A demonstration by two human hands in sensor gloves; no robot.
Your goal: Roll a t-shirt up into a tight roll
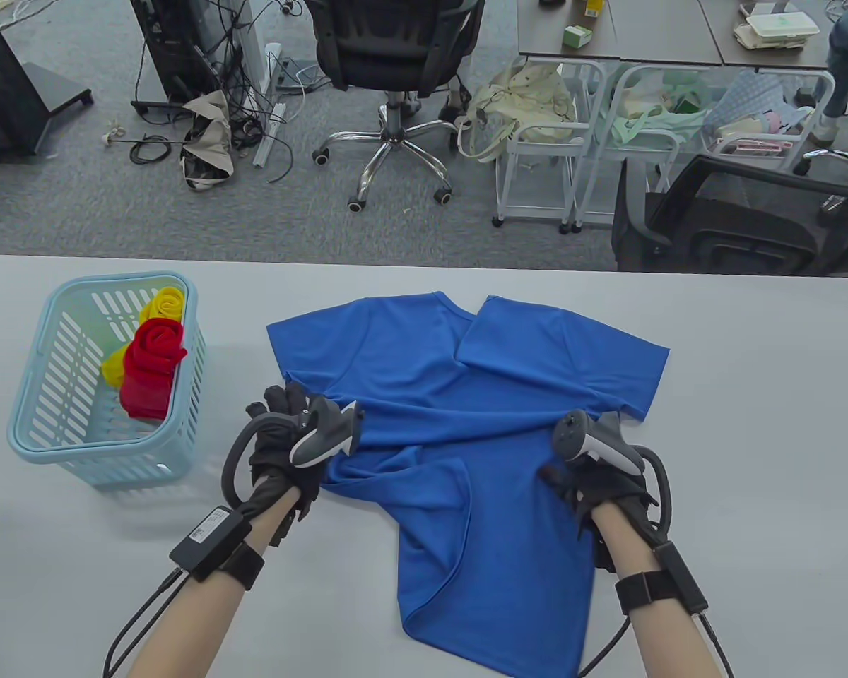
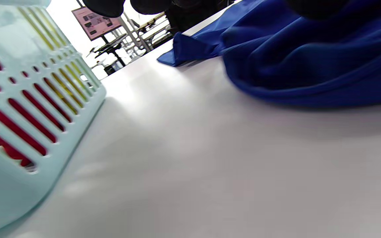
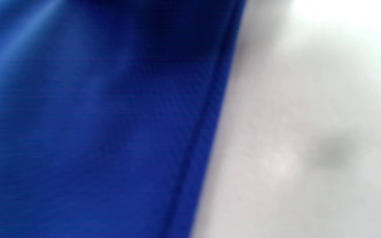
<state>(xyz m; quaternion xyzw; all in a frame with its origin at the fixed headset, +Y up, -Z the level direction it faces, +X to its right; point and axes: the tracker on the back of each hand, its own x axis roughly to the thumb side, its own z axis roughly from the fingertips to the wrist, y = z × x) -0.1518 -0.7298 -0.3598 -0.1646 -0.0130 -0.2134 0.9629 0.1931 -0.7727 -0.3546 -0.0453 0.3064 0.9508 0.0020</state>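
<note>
A blue t-shirt (image 1: pixel 466 395) lies on the white table (image 1: pixel 749 438), collar at the far side, with one sleeve folded in over the chest. Its lower half is narrower and runs toward me. My left hand (image 1: pixel 283 417) holds the shirt's left edge, where the cloth is bunched (image 2: pixel 309 66). Two of its fingertips (image 2: pixel 104 6) hang over bare table beside the cloth. My right hand (image 1: pixel 572 473) grips the right edge, where creases run in toward it. Its tracker hides most of its fingers. The blurred right wrist view shows only the shirt's hem (image 3: pixel 94 132) and the table.
A light blue slotted basket (image 1: pixel 35 424) stands at the left, close to my left hand, and fills the left of the left wrist view (image 2: pixel 28 99). It holds a red roll (image 1: pixel 152 353) and a yellow roll (image 1: pixel 162 304). Office chairs and carts stand beyond the table's far edge.
</note>
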